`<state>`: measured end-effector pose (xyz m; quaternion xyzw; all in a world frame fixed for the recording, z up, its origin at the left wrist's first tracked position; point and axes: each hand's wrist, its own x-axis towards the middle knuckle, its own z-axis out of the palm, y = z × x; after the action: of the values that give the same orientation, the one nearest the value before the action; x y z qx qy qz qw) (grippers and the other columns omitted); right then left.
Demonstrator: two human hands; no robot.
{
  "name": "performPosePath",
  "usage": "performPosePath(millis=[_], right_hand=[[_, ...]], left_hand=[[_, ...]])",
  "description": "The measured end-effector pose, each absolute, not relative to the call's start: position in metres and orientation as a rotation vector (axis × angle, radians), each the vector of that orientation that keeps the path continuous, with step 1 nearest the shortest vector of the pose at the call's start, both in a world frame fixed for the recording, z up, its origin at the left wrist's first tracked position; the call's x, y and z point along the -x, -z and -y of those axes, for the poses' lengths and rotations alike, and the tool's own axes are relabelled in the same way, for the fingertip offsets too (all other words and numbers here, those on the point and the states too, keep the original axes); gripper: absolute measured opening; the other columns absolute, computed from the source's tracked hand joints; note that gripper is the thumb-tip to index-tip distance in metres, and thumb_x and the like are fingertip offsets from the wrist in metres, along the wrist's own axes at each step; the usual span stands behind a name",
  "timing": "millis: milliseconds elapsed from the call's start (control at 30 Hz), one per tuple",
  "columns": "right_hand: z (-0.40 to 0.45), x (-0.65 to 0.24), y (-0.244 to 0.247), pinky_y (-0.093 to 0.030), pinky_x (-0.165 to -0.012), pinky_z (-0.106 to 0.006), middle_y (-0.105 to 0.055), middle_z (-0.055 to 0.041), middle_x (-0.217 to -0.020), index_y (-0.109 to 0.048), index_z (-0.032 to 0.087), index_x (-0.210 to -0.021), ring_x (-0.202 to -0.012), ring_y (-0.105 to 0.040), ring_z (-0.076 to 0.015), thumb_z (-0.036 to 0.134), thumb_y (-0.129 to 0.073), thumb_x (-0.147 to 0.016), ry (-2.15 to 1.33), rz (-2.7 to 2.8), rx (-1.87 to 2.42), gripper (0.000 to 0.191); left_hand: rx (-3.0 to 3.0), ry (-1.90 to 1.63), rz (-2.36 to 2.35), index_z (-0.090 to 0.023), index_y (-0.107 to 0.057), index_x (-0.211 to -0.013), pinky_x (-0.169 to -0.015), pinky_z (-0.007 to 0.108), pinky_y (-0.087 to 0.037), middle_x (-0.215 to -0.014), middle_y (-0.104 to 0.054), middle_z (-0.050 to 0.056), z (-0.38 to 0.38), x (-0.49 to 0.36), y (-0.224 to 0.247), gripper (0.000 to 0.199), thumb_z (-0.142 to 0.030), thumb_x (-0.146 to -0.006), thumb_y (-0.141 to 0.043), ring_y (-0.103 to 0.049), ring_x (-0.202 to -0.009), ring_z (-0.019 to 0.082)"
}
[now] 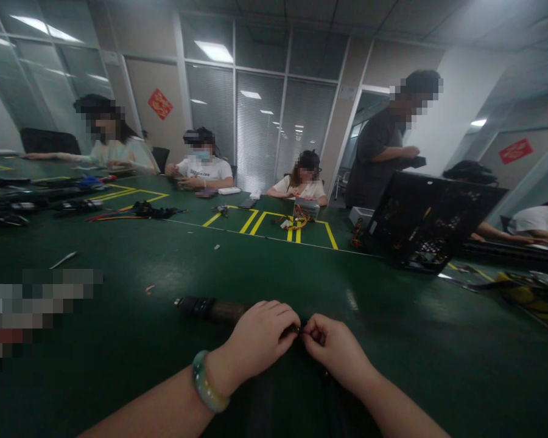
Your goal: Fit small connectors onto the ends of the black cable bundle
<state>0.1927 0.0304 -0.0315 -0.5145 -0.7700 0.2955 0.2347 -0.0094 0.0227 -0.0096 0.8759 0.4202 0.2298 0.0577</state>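
Note:
My left hand and my right hand meet low over the green table, fingertips almost touching. Each is closed in a pinch. Between the fingertips shows something small and dark with a thin reddish bit, perhaps a wire; the fingers hide most of it. A jade-coloured bangle circles my left wrist. Just beyond the left hand lies a dark cylindrical tool, with a ribbed black collar and a small metal tip pointing left; its right end is behind the hand.
A black computer case stands tilted at the right. Across the table, a power supply with coloured wires sits near yellow tape marks. Bundled cables lie at the left. Several people sit opposite; a person stands behind the case.

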Motion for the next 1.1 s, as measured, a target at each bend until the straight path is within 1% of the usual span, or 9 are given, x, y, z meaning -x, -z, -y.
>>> performPosePath(millis=[100,200,300,467,533,633,800,967,1100], right_hand=[[-0.0307,-0.1929,0.0318,-0.033,-0.050,-0.018,-0.061,0.0043,-0.064,-0.062,0.020,-0.079,-0.056,-0.053,-0.0108,0.023,-0.057,-0.082,-0.786,2.127,1.415,0.006],[-0.0306,-0.1923,0.0302,-0.033,-0.050,-0.018,-0.061,0.0044,-0.064,-0.062,0.020,-0.079,-0.055,-0.053,-0.0107,0.023,-0.057,-0.082,-0.781,2.127,1.413,0.006],[-0.0300,-0.1920,0.0280,-0.033,-0.050,-0.018,-0.061,0.0044,-0.064,-0.061,0.020,-0.078,-0.056,-0.054,-0.0109,0.022,-0.057,-0.082,-0.789,2.126,1.401,0.006],[-0.0297,-0.1923,0.0291,-0.034,-0.050,-0.018,-0.062,0.0039,-0.065,-0.062,0.021,-0.079,-0.057,-0.054,-0.0114,0.022,-0.057,-0.082,-0.802,2.114,1.404,0.006],[-0.0297,-0.1924,0.0301,-0.034,-0.050,-0.018,-0.062,0.0037,-0.065,-0.062,0.021,-0.080,-0.057,-0.054,-0.0115,0.023,-0.057,-0.083,-0.795,2.111,1.409,0.006],[-0.0296,-0.1924,0.0298,-0.035,-0.050,-0.018,-0.061,0.0037,-0.065,-0.062,0.021,-0.079,-0.057,-0.055,-0.0117,0.024,-0.058,-0.083,-0.811,2.111,1.407,0.006],[-0.0288,-0.1927,0.0278,-0.036,-0.051,-0.018,-0.063,0.0035,-0.067,-0.062,0.020,-0.081,-0.059,-0.056,-0.0117,0.024,-0.057,-0.084,-0.863,2.100,1.397,0.008],[-0.0294,-0.1933,0.0304,-0.036,-0.051,-0.018,-0.063,0.0034,-0.067,-0.063,0.020,-0.081,-0.058,-0.055,-0.0116,0.024,-0.057,-0.084,-0.848,2.084,1.392,0.008],[-0.0303,-0.1923,0.0325,-0.035,-0.051,-0.018,-0.063,0.0033,-0.065,-0.064,0.019,-0.079,-0.058,-0.055,-0.0117,0.025,-0.058,-0.084,-0.836,2.063,1.398,0.009]], left_hand=[[-2.632,-0.717,-1.285,-0.022,-0.059,-0.093,-0.082,0.034,-0.040,-0.094,-0.062,0.000,-0.0229,0.0095,0.0103,0.009,-0.021,-0.085,-0.062,-0.056,-0.089,0.019],[-2.640,-0.714,-1.266,-0.022,-0.059,-0.091,-0.082,0.033,-0.039,-0.094,-0.062,-0.001,-0.0230,0.0099,0.0101,0.008,-0.018,-0.084,-0.061,-0.056,-0.089,0.019],[-2.652,-0.706,-1.249,-0.023,-0.059,-0.093,-0.082,0.032,-0.039,-0.095,-0.061,-0.002,-0.0228,0.0099,0.0093,0.013,-0.015,-0.083,-0.061,-0.055,-0.090,0.019],[-2.643,-0.703,-1.291,-0.022,-0.058,-0.094,-0.080,0.033,-0.040,-0.093,-0.061,0.000,-0.0223,0.0096,0.0090,0.010,-0.021,-0.084,-0.061,-0.056,-0.089,0.019],[-2.652,-0.694,-1.293,-0.022,-0.059,-0.092,-0.081,0.032,-0.040,-0.093,-0.061,-0.001,-0.0224,0.0095,0.0090,0.008,-0.019,-0.085,-0.061,-0.056,-0.090,0.019],[-2.666,-0.689,-1.270,-0.024,-0.059,-0.094,-0.082,0.032,-0.040,-0.095,-0.061,-0.002,-0.0226,0.0092,0.0089,0.012,-0.016,-0.085,-0.060,-0.056,-0.091,0.018],[-2.640,-0.694,-1.307,-0.023,-0.059,-0.095,-0.080,0.032,-0.040,-0.094,-0.061,-0.001,-0.0223,0.0095,0.0084,0.010,-0.021,-0.085,-0.062,-0.056,-0.089,0.019],[-2.664,-0.686,-1.260,-0.024,-0.060,-0.093,-0.082,0.032,-0.040,-0.094,-0.061,-0.002,-0.0223,0.0109,0.0085,0.010,-0.017,-0.086,-0.060,-0.056,-0.090,0.018],[-2.696,-0.681,-1.255,-0.023,-0.061,-0.096,-0.082,0.032,-0.040,-0.094,-0.062,0.000,-0.0235,0.0104,0.0105,0.009,-0.023,-0.087,-0.062,-0.056,-0.089,0.019]])
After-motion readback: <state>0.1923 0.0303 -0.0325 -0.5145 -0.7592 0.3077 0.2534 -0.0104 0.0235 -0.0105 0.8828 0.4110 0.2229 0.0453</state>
